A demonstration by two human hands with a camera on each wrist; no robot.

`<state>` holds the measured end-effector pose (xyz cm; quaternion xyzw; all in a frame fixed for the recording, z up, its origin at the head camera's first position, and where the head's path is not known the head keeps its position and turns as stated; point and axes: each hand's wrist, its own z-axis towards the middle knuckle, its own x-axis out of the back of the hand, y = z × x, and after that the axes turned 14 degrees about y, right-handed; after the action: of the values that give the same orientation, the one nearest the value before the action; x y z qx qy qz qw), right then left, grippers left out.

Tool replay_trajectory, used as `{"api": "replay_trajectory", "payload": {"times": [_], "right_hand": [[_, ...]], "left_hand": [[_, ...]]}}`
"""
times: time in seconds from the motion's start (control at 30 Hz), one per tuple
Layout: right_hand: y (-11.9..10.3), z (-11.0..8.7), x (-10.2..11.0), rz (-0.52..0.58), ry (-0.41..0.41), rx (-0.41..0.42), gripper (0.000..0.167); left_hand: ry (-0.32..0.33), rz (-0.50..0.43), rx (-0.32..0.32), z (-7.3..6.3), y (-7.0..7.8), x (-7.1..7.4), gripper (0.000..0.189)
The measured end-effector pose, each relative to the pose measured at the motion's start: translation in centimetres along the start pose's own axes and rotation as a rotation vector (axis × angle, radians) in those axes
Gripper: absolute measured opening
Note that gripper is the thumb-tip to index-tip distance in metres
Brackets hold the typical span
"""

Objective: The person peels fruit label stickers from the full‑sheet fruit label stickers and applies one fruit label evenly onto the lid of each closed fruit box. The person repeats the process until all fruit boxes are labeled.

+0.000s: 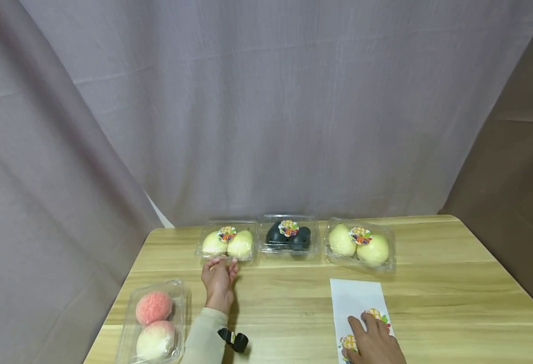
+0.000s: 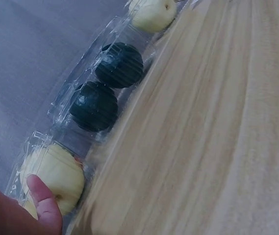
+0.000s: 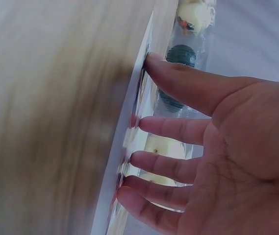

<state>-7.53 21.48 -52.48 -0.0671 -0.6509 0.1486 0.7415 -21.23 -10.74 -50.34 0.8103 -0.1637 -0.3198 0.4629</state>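
Observation:
My left hand (image 1: 218, 283) is at the near edge of a clear plastic box (image 1: 254, 253) that holds two pale yellow-green fruits (image 1: 240, 245) under a round fruit sticker. In the left wrist view the thumb (image 2: 43, 199) stretches across the front of that box. A white sticker sheet (image 1: 355, 296) with colourful fruit stickers lies on the table, and my right hand (image 1: 375, 341) has its fingertips on it. Seen from the right wrist, the thumb and fingers are spread and fairly straight, tips down at the sheet, gripping nothing.
Beside the left box stands a clear box of dark green fruits (image 1: 300, 238), stickered too. Farther right is another stickered box of yellow-green fruits (image 1: 373, 249). A box with pink and whitish fruits (image 1: 154, 307) lies front left, without a visible sticker. A grey curtain (image 1: 294, 111) hangs behind.

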Motion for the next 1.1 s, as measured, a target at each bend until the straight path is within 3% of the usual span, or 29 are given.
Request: {"api": "replay_trajectory", "payload": {"times": [0.5, 0.63, 0.7, 0.87, 1.0, 1.1], "right_hand": [[0.0, -0.1, 0.1, -0.017, 0.002, 0.009, 0.067], [0.0, -0.1, 0.1, -0.009, 0.004, 0.009, 0.067], [0.0, 0.0, 0.2, -0.001, 0.000, 0.005, 0.067], [-0.4, 0.0, 0.6, 0.046, 0.068, 0.019, 0.062], [-1.6, 0.2, 1.1, 0.097, 0.172, 0.050, 0.056], [-3.2, 0.6, 1.5, 0.169, 0.196, 0.036, 0.052]], "left_hand": [[-0.011, -0.044, 0.079, 0.6, 0.2, -0.4, 0.017], [-0.046, -0.034, 0.094, 0.6, 0.4, -0.2, 0.014], [-0.095, 0.000, 0.100, 0.3, 0.7, 0.1, 0.016], [-0.270, 0.104, 0.112, -1.9, 2.3, 1.6, 0.054], [-0.405, 0.155, 0.097, -4.4, 4.4, 3.0, 0.052], [-0.485, 0.230, 0.019, -6.2, 6.3, 4.3, 0.047]]}}
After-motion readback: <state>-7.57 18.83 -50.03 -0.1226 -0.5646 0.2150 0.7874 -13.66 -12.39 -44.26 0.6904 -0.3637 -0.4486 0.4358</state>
